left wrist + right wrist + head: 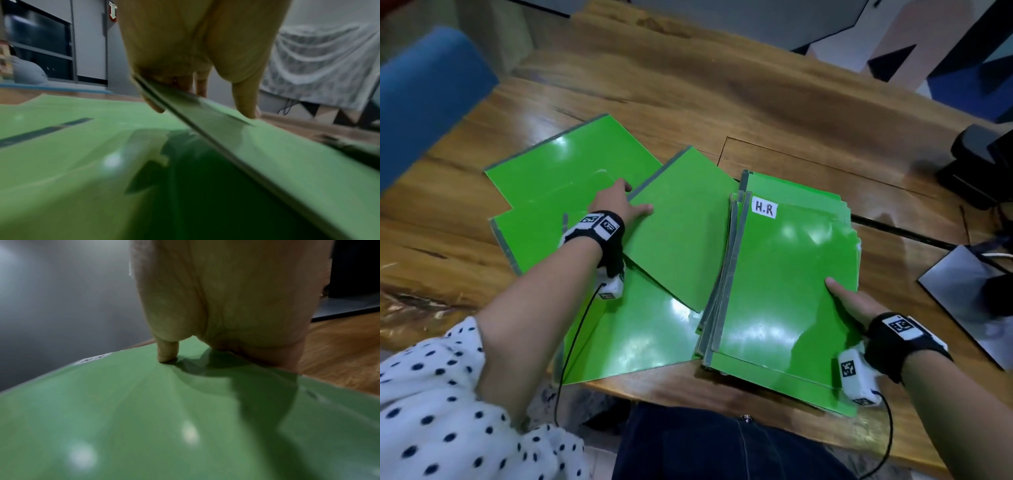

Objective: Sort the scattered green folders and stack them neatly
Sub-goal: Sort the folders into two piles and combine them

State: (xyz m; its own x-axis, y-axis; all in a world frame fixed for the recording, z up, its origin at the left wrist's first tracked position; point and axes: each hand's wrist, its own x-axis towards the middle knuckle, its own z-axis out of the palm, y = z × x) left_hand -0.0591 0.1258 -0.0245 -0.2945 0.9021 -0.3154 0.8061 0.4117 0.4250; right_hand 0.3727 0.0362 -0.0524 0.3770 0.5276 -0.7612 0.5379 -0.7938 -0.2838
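Several green folders lie on the wooden table. My left hand pinches the left edge of the middle folder, thumb on top and fingers beneath. In the left wrist view that folder is tilted up off the ones below, held by my left hand. My right hand grips the right edge of the folder stack, whose top folder bears an "H.R" label. The thumb presses into the top folder; the fingers are hidden under the edge.
Three more loose folders lie left and near: one far left, one below it, one by the front edge. A blue chair stands at the left. A black device and a grey sheet sit at the right.
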